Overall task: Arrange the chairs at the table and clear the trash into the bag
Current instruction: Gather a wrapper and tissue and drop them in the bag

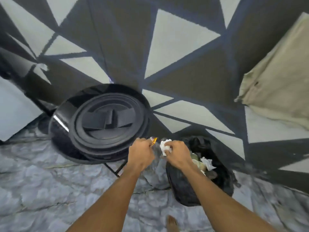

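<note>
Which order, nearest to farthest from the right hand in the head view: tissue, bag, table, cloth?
1. tissue, gripped in the right hand.
2. bag, just below it.
3. table, to the left.
4. cloth, far upper right.

Outstretched arms; left hand (142, 153) around a wrapper (153, 140), right hand (177, 154) around tissue (165, 147).
</note>
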